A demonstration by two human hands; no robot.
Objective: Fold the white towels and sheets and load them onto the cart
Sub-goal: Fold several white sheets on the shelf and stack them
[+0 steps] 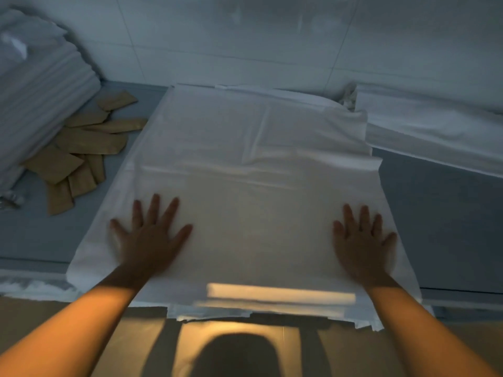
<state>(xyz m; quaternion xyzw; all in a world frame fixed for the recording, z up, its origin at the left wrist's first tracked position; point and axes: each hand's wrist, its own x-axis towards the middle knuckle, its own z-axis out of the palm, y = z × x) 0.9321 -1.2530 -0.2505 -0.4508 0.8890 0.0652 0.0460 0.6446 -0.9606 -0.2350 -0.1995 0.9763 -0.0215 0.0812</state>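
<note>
Left hand [148, 238] and right hand [363, 242] press flat, fingers spread (grasping nothing), on the folded white sheet [245, 159] mid-frame.

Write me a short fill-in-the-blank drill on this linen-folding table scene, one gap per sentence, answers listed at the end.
1. Both hands, the left hand and the right hand, press ____ on the white sheet.
2. The brown paper sleeves lie to the ____ of that sheet.
3. The stack of folded linen rises at the far ____ of the table.

Missing words: flat; left; left
</note>
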